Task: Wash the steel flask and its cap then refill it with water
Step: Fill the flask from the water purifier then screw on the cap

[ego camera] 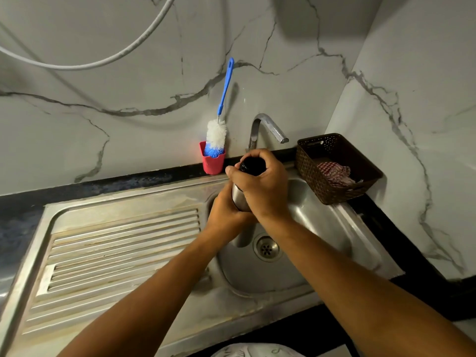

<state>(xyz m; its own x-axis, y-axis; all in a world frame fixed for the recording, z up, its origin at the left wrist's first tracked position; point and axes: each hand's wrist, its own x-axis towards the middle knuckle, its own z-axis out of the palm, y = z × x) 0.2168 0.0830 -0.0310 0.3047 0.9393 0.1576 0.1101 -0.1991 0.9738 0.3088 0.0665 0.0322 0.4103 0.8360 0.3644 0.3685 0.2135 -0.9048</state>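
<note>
Head view: stainless sink (pixel 123 243), with the steel flask (pixel 238 199) held upright over its basin, just in front of the tap (pixel 268 127); no water seen running. Left hand (pixel 225 215) wraps the flask body; right hand (pixel 265 188) is clamped over the black cap (pixel 253 164). Judged step: unscrewing. Hold the body firm, turn the cap only, stay over the basin. Brown basket (pixel 309 161) with checked cloth (pixel 334 172) sits right of the basin; bottle brush (pixel 216 135) stands in a red holder (pixel 212 164) behind. The spout is close enough to hinder lifting.

A home kitchen: a steel sink (pixel 123 256) with drainboard, tap (pixel 268 130), marble-look wall tiles (pixel 103 73) and a bottle brush (pixel 219 124).
</note>
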